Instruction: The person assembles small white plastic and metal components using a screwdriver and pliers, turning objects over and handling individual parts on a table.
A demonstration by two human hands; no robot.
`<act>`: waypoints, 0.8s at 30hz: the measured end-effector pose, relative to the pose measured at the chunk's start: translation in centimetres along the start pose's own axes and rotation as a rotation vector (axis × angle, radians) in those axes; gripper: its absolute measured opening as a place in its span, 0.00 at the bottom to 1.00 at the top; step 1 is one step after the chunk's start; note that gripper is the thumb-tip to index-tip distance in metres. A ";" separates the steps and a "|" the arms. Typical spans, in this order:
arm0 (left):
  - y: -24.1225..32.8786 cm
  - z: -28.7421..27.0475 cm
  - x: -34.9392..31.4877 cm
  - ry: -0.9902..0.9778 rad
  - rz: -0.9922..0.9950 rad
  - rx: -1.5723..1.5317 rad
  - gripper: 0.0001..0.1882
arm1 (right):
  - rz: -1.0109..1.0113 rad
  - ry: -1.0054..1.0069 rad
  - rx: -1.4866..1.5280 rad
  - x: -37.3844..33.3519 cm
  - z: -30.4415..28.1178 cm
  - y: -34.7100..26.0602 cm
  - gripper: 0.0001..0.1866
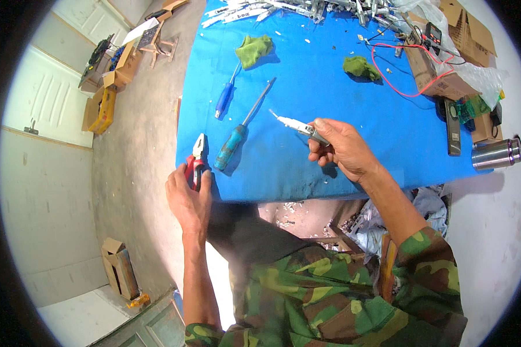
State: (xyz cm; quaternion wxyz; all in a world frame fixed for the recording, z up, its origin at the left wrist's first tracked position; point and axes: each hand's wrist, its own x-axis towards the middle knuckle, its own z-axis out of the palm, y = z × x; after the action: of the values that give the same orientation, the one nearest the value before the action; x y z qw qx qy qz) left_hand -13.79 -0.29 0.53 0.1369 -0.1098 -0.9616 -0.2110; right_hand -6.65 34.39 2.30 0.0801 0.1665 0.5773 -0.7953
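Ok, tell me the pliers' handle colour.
Pliers' handles: red with black, best in head view.

Grey floor (136,179) meets a pale wall (52,202) with 2 white panelled doors (46,95) at left.

Setting: small workshop. Evidence: blue-covered worktable (312,63) bearing combination pliers (199,149), a blue-handled screwdriver (224,100) and a teal-handled screwdriver (231,147); heap of slim, mostly white, similar-looking parts (295,8) along its far edge, consistent with bench work on small items. White scraps (289,206) scattered below the near table edge. Surroundings plain: bare grey floor (139,150), white panelled door (55,95), cardboard boxes (124,69) standing about. Exact trade: cannot tell.
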 end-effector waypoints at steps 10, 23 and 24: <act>0.5 1.3 -0.2 0.005 0.039 -0.016 0.28 | -0.016 -0.233 -0.166 5.7 -0.4 -1.6 0.19; 0.7 2.5 -0.1 0.029 0.067 0.098 0.24 | 0.079 -0.432 0.138 7.7 -2.1 -1.3 0.22; 0.7 2.6 -0.1 0.026 0.053 0.099 0.24 | 0.084 -0.441 0.121 7.6 -2.0 -1.4 0.22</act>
State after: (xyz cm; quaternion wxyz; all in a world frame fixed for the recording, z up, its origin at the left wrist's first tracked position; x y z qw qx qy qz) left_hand -14.06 1.42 -1.50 0.1602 -0.1256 -0.9658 -0.1606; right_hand -13.85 37.23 0.23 0.2272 0.0172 0.4895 -0.8417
